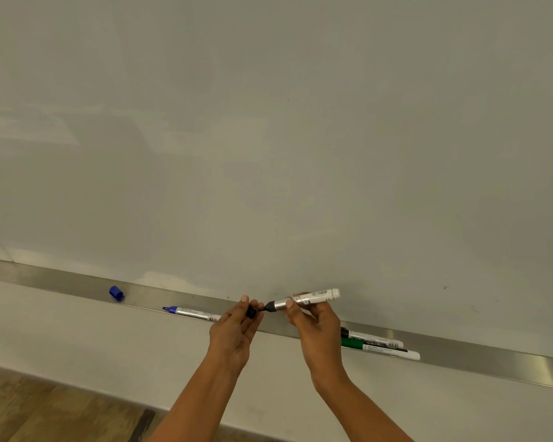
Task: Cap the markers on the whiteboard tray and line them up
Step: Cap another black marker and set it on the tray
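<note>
Left hand (235, 333): thumb and fingertips pinch a small black plastic cap (251, 312), its mouth facing right. Right hand (316, 330): fingers curled round the silver-and-white barrel of a black-tipped marker (305, 299), nib pointing left at the cap. Nib and cap sit just beside each other; we cannot tell whether they touch. Both are held just above the long brushed-steel tray (61, 281).

On the tray to the left we note an uncapped blue-tipped marker with a silver barrel (192, 313) and, well apart from it, a loose blue cap (116, 293). To the right, two markers lie side by side: a black-ended one (375, 339) behind, a green-ended one (383, 350) in front.

Behind the tray is the white whiteboard (268, 122).
</note>
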